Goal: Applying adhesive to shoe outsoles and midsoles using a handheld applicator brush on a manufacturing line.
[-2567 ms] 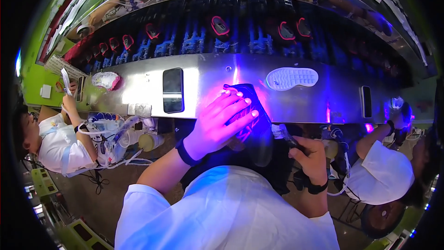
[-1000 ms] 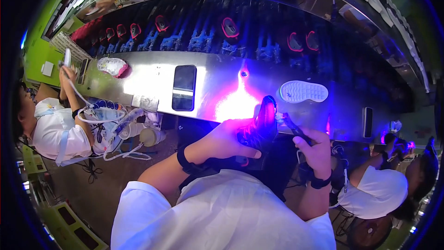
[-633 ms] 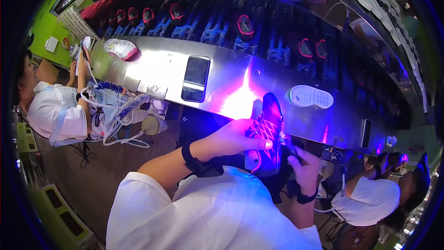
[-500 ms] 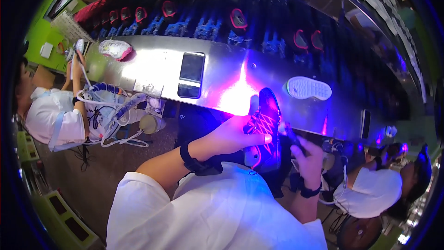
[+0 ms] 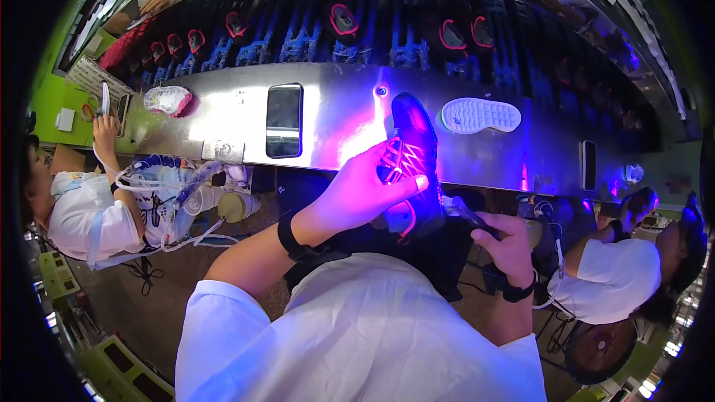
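Observation:
A dark shoe upper (image 5: 414,128), laced and toe pointing away from me, glows pink and purple under the light. Its lower part lies over the bench's near edge, above my lap. My left hand (image 5: 363,192) grips it from the left, with the thumb across the laces. On the shoe's right side, my right hand (image 5: 508,244) is closed around a slim dark-handled tool (image 5: 468,214) that looks like a brush. The tool's pale tip is at the shoe's lower right edge; whether it touches is hard to tell.
A white sole (image 5: 482,115) lies on the metal bench (image 5: 335,89) right of the shoe. A phone (image 5: 284,120) and a white-and-pink shoe part (image 5: 167,100) lie left. Beyond runs a conveyor (image 5: 305,33) with dark shoes. Co-workers sit on the left (image 5: 97,205) and right (image 5: 614,279).
The shoe and my left hand have moved farther over the bench. My right hand has turned, and its tool now points left at the shoe. The conveyor shoes appear shifted left as the view moved.

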Demonstrator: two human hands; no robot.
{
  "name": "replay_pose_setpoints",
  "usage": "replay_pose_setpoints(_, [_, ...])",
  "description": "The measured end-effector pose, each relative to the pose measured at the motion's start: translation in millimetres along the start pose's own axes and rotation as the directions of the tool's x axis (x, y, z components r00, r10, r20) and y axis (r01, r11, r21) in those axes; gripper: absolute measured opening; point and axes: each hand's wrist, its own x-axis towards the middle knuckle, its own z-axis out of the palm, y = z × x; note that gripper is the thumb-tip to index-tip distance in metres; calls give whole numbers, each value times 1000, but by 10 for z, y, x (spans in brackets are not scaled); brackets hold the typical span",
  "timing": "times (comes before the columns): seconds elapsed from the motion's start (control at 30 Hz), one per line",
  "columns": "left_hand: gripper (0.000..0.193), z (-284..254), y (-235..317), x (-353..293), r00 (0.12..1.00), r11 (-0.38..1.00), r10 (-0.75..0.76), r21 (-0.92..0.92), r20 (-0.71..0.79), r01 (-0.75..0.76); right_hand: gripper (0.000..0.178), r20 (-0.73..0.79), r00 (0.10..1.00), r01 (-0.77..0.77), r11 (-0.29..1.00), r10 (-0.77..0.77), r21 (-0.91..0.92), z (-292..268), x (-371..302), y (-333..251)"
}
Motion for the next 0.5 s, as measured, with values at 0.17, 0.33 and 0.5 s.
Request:
replay_pose_setpoints(0.17, [69,151,3,127,1000,996,10,85,-9,-9,30,-111,990,-79,995,85,61,-1,77,-110])
replay_pose_setpoints(0.33, [68,131,-24,106,995,993,22,117,-98,-10,30,-87,981,163,981,-172,-103,-69,144,-87])
replay_pose_setpoints(0.5, [48,83,177,118,999,985,-27,171,-39,33,30,-32,999,15,1000,-16,-19,-216,59,-190])
